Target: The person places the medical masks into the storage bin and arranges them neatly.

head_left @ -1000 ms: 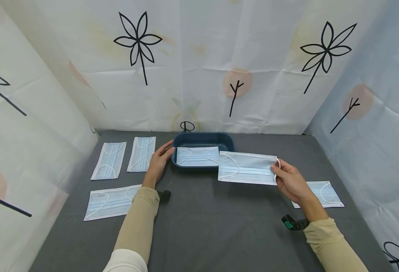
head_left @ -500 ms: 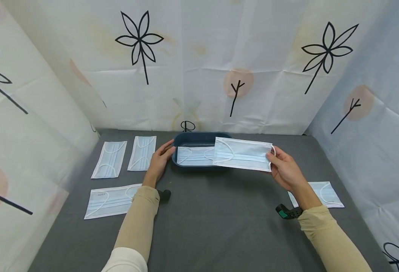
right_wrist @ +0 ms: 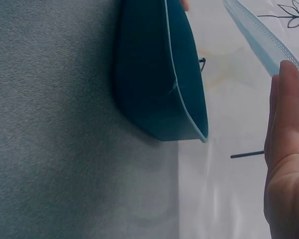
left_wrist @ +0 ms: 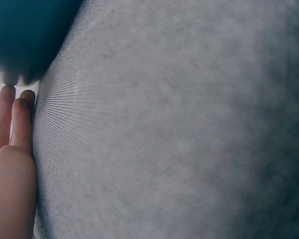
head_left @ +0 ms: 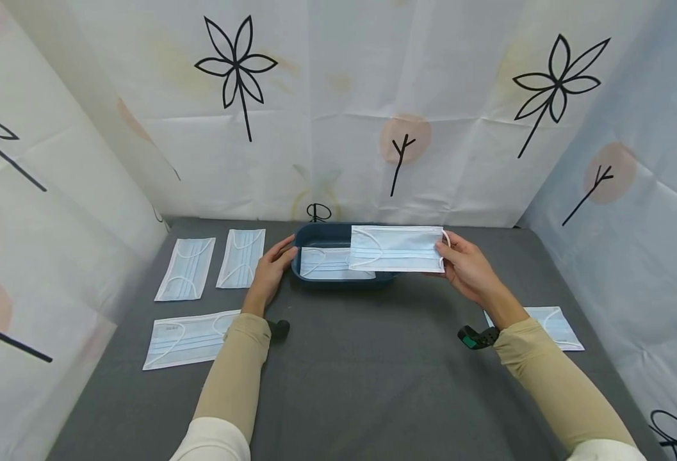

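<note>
Pinching the right end of a pale-blue, pleated face mask [head_left: 396, 248] with the right grip [head_left: 467, 266], above a dark-blue, rounded-rectangular tray [head_left: 338, 284] holding another mask [head_left: 323, 264] at the frame's centre. Touching the tray's left end with the loosely extended left grip [head_left: 270, 272]. Flanked, on the grey bench [head_left: 373, 384], by more masks [head_left: 185, 269] at left and right.

Matt cloth-like mask [head_left: 397, 248], smooth plastic tray [right_wrist: 144, 74]
</note>
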`<state>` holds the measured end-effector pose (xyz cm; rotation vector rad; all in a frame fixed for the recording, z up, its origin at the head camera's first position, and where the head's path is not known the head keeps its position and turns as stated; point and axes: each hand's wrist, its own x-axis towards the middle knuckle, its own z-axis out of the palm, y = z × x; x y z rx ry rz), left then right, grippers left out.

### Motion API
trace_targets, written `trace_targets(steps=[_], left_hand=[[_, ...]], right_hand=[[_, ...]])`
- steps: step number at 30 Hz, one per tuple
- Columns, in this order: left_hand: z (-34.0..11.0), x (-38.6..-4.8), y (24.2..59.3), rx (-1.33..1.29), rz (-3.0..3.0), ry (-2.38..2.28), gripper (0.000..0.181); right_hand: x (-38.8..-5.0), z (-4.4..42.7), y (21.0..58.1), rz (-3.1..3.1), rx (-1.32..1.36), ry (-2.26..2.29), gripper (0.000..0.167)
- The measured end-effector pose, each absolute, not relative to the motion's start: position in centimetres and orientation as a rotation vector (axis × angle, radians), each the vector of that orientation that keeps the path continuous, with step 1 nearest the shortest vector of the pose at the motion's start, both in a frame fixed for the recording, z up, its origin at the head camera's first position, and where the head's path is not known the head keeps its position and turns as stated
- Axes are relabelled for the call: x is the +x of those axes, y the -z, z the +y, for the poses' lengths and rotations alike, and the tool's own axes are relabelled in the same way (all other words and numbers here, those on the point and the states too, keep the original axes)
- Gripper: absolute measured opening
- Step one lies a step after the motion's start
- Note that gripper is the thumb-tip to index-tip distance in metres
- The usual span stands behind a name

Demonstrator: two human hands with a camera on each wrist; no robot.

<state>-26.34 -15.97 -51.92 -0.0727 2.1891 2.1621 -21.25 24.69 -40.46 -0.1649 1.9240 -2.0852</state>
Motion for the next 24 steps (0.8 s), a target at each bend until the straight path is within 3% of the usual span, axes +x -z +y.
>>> trace_targets(steps=[12,24], left_hand=[[-15.9,-26.4,51.8,-0.095,2.156,-2.164,0.049],[-15.9,-25.2,49.2,-0.095,2.121,-2.143,0.051]], right_hand=[[-23.9,22.4,40.4,1.952,-0.125,1.992,0.056],[-25.5,20.0,40.2,1.927,-0.153,1.948,0.054]])
